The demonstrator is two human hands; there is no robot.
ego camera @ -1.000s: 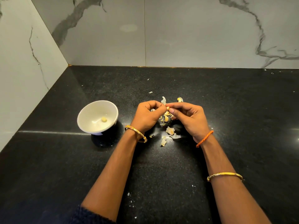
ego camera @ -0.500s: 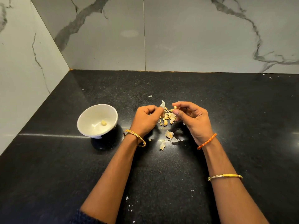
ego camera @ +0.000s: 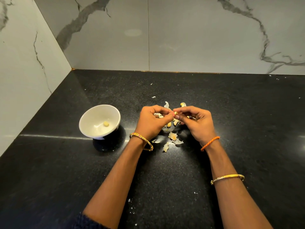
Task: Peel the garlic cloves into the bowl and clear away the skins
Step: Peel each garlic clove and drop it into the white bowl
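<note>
Left hand [ego camera: 152,122]: curled, knuckles up, thumb and forefinger pinched on a small clove [ego camera: 176,112] at the point where both hands meet. Gold bangle [ego camera: 142,140] on the wrist.
Right hand [ego camera: 197,123]: thumb and forefinger closed on the same clove from the other side; the other fingers loosely folded. Orange cord [ego camera: 210,143] at the wrist, second gold bangle [ego camera: 227,178] farther up the forearm.
Clove: yellowish, mostly hidden by the fingertips; held just above the tabletop [ego camera: 231,113]. How much skin is on it, cannot tell.
Skins [ego camera: 173,137]: loose scatter directly under and just beyond the hands. Several pale papery pieces lie toward the person between the two wrists; two more stick up past the fingers on the far side. Some yellowish bits under the hands may be cloves or skins, cannot tell.
Flecks [ego camera: 153,97]: small white scraps farther back on the tabletop, and a few more near the lower edge between the forearms.
Bowl [ego camera: 85,123]: white, round, upright, to the left of the left hand and apart from it. One peeled clove [ego camera: 106,124] lies near the middle of its bottom.
Tabletop: black, speckled, glossy, with a bright streak of reflected light running left to right past the bowl.
Walls [ego camera: 198,38]: white marble-pattern tile with grey veins, meeting at a corner far left.
Sleeve [ego camera: 87,222]: dark blue knit cuff at the left elbow, bottom edge of view.
</note>
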